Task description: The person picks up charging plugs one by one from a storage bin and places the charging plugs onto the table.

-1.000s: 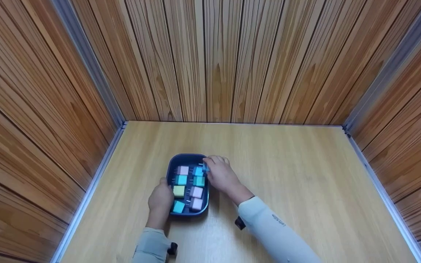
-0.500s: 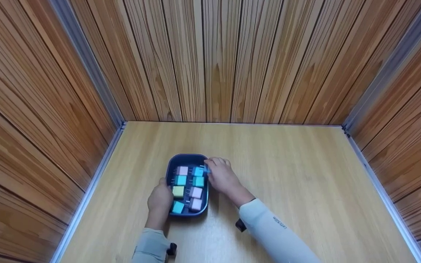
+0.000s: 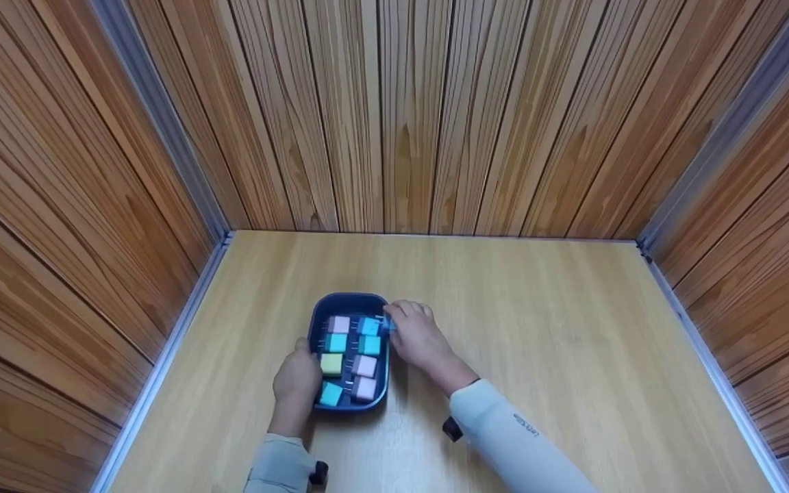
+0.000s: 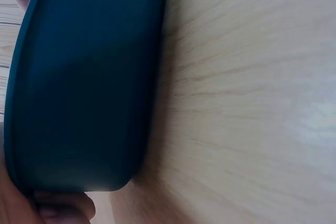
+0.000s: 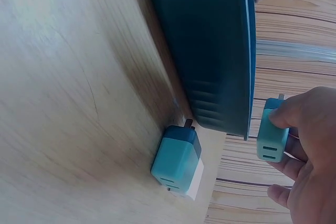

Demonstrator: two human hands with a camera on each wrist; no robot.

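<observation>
A dark blue rectangular tub [image 3: 317,405] stands on the table, holding several two-tone wall chargers in two columns, pink, turquoise and yellow, with metal prongs. My left hand [image 3: 297,378] grips the tub's left side, its curled fingers [image 4: 65,208] at the wall in the left wrist view. Beside the right rim, my right hand [image 3: 423,337] pinches a turquoise wall charger [image 5: 271,136] between thumb and fingers; two slots show on its end. Another turquoise charger [image 5: 176,162] lies on the table by the tub in the right wrist view, mostly hidden by the hand in the head view.
A pale object [image 5: 196,180] shows behind the charger on the table. The wooden table [image 3: 572,370] is enclosed by wood-panelled walls [image 3: 405,123] at the back and sides, with grey metal strips along the corners.
The right hand with its charger has shifted slightly right and away from the tub's rim. The left hand keeps its hold on the tub. The head view has tilted a little.
</observation>
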